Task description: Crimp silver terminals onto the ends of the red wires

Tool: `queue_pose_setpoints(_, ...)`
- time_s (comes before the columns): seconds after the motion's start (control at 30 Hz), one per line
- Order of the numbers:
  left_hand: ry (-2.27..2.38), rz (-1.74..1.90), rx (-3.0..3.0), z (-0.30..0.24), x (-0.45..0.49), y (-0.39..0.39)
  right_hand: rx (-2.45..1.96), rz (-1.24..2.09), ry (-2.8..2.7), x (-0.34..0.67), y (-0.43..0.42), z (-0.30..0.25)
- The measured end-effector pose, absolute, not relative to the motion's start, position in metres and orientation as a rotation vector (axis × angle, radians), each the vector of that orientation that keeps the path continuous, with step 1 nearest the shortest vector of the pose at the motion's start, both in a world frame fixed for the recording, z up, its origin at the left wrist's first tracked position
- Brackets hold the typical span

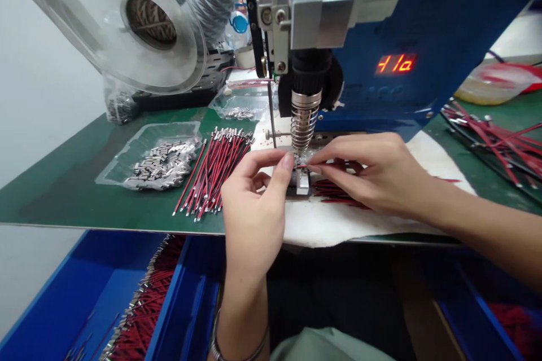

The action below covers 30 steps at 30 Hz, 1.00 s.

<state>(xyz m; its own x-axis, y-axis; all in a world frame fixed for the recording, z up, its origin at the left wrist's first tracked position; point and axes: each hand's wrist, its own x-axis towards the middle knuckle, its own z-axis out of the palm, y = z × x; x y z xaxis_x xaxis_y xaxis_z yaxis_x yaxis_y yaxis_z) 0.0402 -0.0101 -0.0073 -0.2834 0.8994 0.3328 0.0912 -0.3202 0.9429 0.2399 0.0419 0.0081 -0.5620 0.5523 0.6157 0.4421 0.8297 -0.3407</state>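
**Hands meet at the nozzle tip**

Both hands work close together at the middle of the green bench (63,186), right under the machine. The right hand (372,172) pinches a thin red wire (301,166) between thumb and forefinger, holding it level with its end just below the spring-wrapped nozzle (304,118). The left hand (254,208) comes up from below with its other fingers curled, and its forefinger tip touches the same wire end from the other side (whether the thumb closes on the wire too, I cannot tell). Directly beneath the wire stands a small metal block (302,183), resting on a white cloth (339,225) spread over the bench.

More red wires (334,189) lie on the cloth under the right hand. To the left of the left hand a fanned bundle of red-and-black wires (214,172) with metal tips lies on the bench, and just beside it sits a clear tray of small metal terminals (163,161). A large clear reel (127,17) hangs above the tray. Behind the nozzle the blue machine housing (444,22) shows a lit red display (396,63). Far right, another heap of red wires (499,146) is spread across the bench. Below the bench edge, a blue bin (84,293) holds a row of tipped wires.
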Motion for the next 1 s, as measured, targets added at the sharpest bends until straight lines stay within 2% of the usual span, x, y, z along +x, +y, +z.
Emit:
queue_pose_setpoints(0.2, 1.256, 1.731, 1.216, -0.012, 0.041, 0.002, -0.751, 0.193, -2.282, 0.239, 0.041, 0.009)
queue_pose_setpoints(1.0, 1.331, 1.522, 1.196, -0.009, 0.041, -0.007, -0.898, 0.436, -2.174, 0.235, 0.04, 0.015)
